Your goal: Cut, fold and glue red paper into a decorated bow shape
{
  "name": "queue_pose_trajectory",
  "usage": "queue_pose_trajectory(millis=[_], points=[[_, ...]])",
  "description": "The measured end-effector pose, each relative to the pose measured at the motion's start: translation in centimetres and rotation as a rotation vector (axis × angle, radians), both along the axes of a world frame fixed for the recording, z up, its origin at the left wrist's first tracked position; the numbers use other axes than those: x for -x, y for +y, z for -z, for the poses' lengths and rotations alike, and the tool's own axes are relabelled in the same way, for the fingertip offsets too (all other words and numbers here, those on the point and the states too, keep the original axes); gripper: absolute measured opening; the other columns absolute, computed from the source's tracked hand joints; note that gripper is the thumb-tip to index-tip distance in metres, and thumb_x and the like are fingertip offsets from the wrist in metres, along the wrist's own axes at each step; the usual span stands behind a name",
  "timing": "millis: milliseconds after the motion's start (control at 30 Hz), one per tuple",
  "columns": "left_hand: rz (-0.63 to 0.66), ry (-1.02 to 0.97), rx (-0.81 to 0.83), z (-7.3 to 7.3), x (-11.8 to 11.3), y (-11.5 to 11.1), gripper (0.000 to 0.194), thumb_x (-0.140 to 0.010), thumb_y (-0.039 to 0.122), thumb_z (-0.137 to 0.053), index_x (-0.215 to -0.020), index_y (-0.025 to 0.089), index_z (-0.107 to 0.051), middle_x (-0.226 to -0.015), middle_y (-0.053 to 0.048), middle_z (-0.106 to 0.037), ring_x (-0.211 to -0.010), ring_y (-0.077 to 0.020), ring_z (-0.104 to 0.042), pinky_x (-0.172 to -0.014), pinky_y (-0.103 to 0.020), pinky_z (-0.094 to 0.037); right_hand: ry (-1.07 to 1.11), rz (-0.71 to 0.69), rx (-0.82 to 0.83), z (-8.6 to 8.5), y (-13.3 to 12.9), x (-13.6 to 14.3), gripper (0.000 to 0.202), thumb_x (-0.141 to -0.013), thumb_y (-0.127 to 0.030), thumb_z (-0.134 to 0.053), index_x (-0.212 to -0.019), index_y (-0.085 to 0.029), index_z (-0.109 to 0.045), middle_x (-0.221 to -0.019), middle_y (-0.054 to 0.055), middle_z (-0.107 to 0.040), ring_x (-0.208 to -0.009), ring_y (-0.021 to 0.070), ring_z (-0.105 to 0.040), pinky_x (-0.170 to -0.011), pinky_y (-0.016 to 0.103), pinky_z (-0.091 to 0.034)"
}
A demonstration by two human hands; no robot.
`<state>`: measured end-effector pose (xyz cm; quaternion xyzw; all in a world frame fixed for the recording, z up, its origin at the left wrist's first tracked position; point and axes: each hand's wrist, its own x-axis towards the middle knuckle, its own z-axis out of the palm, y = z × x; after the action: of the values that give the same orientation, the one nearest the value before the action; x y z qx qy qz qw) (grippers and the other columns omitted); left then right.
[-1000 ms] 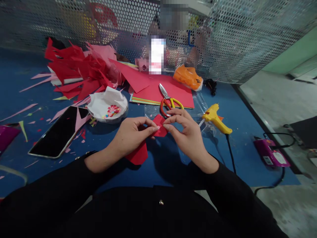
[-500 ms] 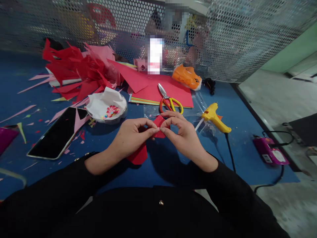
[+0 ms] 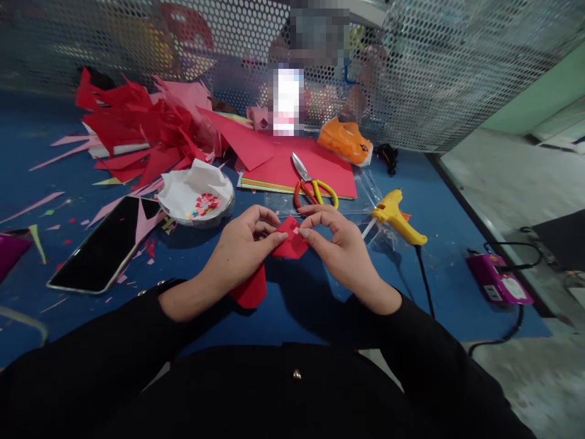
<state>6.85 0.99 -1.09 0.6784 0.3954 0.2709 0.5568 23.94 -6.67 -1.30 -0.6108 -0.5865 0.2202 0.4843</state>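
A small folded red paper piece is pinched between the thumb and fingers of my left hand. On its right side, my right hand has thumb and forefinger pressed together at a tiny pale bit on the red paper; whether they grip that bit is too small to tell. Another red paper piece shows below my left hand, partly covered by it. Scissors with red and yellow handles lie just beyond my hands on stacked coloured paper.
Left are a paper-lined bowl with small paper bits, a phone and a heap of red scraps. Right are a yellow glue gun with its cable and a purple power box. A metal mesh stands behind.
My hands have parted slightly, with my left fingers shifted left. More of the small red paper now shows between them, turned face up.
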Motion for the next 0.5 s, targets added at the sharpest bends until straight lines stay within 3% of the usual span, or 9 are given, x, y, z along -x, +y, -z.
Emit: queue_pose_trajectory(millis=[100,267,500], points=[[0.035,-0.026,0.02,-0.14,-0.03,-0.12,0.034,-0.079,0.034,-0.071,-0.108,0.017,-0.064,-0.079,-0.001,-0.074,-0.069,-0.0156,-0.066,-0.066,-0.026,-0.051,-0.032,0.015,-0.033,0.15,0.0,0.19,0.008,-0.087,-0.018,-0.063,-0.081,-0.022,-0.064,-0.112,0.008,-0.068,-0.113,0.0214,-0.063,-0.104,0.044,-0.044],[0.074,-0.004,-0.059,-0.26,-0.02,-0.29,0.021,-0.083,0.036,-0.067,-0.089,0.017,-0.074,-0.084,-0.003,-0.075,-0.073,-0.0159,-0.065,-0.071,-0.026,-0.051,-0.082,0.031,-0.07,0.37,0.03,0.49,0.008,-0.088,-0.016,-0.063,-0.081,-0.021,-0.063,-0.104,0.007,-0.065,-0.107,0.0206,-0.064,-0.099,0.042,-0.047],[0.048,0.022,-0.108,-0.25,-0.06,-0.44,0.022,-0.083,0.036,-0.066,-0.086,0.018,-0.078,-0.077,0.0,-0.074,-0.07,-0.0152,-0.063,-0.07,-0.025,-0.051,-0.121,0.044,-0.123,0.59,-0.01,0.85,0.009,-0.088,-0.017,-0.063,-0.082,-0.023,-0.062,-0.101,0.005,-0.064,-0.105,0.0199,-0.063,-0.096,0.041,-0.049]])
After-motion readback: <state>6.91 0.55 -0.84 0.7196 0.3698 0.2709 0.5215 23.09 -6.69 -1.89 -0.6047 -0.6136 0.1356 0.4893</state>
